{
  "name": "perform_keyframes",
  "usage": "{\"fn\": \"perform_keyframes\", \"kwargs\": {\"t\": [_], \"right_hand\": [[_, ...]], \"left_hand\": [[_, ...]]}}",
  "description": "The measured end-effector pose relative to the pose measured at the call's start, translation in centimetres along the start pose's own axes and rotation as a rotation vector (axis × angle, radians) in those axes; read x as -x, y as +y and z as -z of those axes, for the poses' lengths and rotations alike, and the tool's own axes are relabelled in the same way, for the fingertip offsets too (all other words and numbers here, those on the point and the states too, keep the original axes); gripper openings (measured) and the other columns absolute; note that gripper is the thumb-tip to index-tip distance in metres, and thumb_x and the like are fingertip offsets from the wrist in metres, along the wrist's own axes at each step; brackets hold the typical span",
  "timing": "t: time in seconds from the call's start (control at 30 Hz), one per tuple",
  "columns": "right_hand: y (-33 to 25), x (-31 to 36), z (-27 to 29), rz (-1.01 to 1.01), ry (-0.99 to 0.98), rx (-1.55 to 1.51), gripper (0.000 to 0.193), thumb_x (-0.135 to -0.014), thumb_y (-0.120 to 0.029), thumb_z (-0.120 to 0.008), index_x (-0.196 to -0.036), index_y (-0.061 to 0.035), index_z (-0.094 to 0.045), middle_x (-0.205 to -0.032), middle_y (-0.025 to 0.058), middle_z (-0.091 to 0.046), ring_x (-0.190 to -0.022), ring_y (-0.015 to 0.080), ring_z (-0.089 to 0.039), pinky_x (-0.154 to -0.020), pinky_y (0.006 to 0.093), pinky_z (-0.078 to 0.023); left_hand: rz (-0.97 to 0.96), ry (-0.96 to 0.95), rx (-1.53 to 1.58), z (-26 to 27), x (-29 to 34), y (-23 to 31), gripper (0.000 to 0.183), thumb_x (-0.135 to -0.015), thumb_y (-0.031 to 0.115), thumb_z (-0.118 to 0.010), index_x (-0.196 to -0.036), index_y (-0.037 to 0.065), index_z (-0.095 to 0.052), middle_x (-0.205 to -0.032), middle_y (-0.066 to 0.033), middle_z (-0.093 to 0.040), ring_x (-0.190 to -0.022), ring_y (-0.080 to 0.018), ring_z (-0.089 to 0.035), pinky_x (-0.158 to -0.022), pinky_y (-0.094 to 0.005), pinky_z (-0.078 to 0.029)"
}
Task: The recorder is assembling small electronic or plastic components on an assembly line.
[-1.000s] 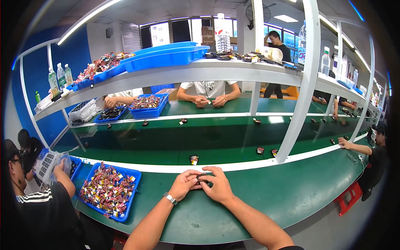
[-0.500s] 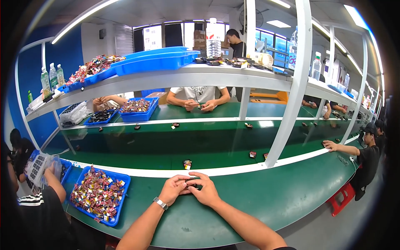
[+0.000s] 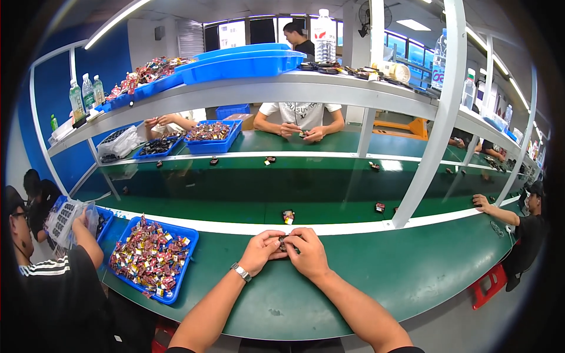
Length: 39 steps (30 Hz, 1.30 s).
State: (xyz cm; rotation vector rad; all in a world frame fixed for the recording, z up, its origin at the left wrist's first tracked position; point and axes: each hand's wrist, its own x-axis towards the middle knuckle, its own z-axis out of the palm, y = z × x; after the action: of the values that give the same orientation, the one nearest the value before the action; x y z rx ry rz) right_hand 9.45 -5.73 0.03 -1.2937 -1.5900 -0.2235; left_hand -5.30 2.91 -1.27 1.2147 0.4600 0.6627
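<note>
Both of my hands meet above the green table near its far white edge, pinching one small dark electronic piece point(image 3: 283, 242) between them. My left hand point(image 3: 262, 253), with a metal watch at the wrist, closes its thumb and fingertips on the left side of the piece. From the other side, my right hand point(image 3: 308, 253) grips it with bent fingers. Fingers cover most of the piece, so its exact kind cannot be made out. Left of my forearm stands a blue tray point(image 3: 191, 240) heaped with small red, yellow and white wired parts.
Beyond the white rail point(image 3: 335, 227) lies a lower green belt point(image 3: 247, 197) with scattered small parts point(image 3: 288, 216). A white upright post point(image 3: 432, 135) rises at right, under a shelf point(image 3: 294, 88) with blue trays and bottles. At left, a co-worker point(image 3: 59, 282) holds a plastic bag; others sit opposite and right.
My right fingers, spread wider before, are now bent in closer on the dark piece. The whole view has shifted, so the surroundings sit further right and mostly a little higher.
</note>
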Motion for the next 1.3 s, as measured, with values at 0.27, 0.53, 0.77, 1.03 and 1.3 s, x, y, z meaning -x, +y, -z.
{"fn": "perform_keyframes", "kwargs": {"t": [0.27, 0.53, 0.77, 1.03, 1.3], "right_hand": [[-0.9, 0.1, -0.1, 0.042, -0.028, 0.122, 0.018, -0.072, -0.002, -0.073, -0.090, -0.0055, -0.070, -0.092, 0.0052, -0.062, -0.084, 0.0222, -0.062, -0.070, 0.0323, -0.054], [-0.7, 0.4, -0.5, 0.057, 0.000, 0.172, 0.015, -0.074, -0.005, -0.073, -0.089, -0.0062, -0.071, -0.088, 0.0042, -0.062, -0.084, 0.0216, -0.062, -0.069, 0.0335, -0.054], [-0.7, 0.5, -1.0, 0.050, 0.017, 0.213, 0.012, -0.074, -0.006, -0.073, -0.086, -0.0066, -0.071, -0.087, 0.0040, -0.062, -0.080, 0.0214, -0.061, -0.067, 0.0340, -0.053], [-0.7, 0.4, -0.9, 0.104, 0.009, 0.272, 0.014, -0.073, -0.007, -0.073, -0.086, -0.0067, -0.070, -0.091, 0.0038, -0.061, -0.086, 0.0237, -0.059, -0.073, 0.0362, -0.051], [-1.6, 1.4, -1.8, -0.030, -0.009, 0.170, 0.030, -0.074, -0.012, -0.075, -0.103, -0.0049, -0.067, -0.113, 0.0104, -0.059, -0.098, 0.0288, -0.059, -0.080, 0.0361, -0.053]], "left_hand": [[0.006, 0.004, 0.016, 0.3, 0.3, 0.1, 0.026, -0.099, 0.005, -0.048, -0.124, 0.000, -0.049, -0.111, -0.0134, -0.065, -0.101, -0.0199, -0.065, -0.089, -0.0346, -0.057], [0.005, 0.012, 0.014, 0.2, 0.4, 0.1, 0.025, -0.098, 0.005, -0.048, -0.123, -0.001, -0.049, -0.111, -0.0133, -0.065, -0.100, -0.0198, -0.066, -0.088, -0.0342, -0.057], [0.005, 0.002, -0.016, 0.4, 0.4, -0.1, 0.024, -0.098, 0.004, -0.048, -0.122, 0.000, -0.051, -0.110, -0.0125, -0.065, -0.099, -0.0190, -0.066, -0.087, -0.0338, -0.057], [-0.013, 0.026, -0.010, 0.4, 0.5, -0.1, 0.024, -0.098, 0.004, -0.048, -0.122, 0.000, -0.051, -0.110, -0.0117, -0.065, -0.099, -0.0181, -0.065, -0.086, -0.0317, -0.058], [-0.037, 0.047, 0.004, 1.3, 0.2, -0.6, 0.026, -0.098, 0.005, -0.049, -0.124, 0.000, -0.050, -0.113, -0.0106, -0.065, -0.099, -0.0146, -0.064, -0.084, -0.0291, -0.057]]}}
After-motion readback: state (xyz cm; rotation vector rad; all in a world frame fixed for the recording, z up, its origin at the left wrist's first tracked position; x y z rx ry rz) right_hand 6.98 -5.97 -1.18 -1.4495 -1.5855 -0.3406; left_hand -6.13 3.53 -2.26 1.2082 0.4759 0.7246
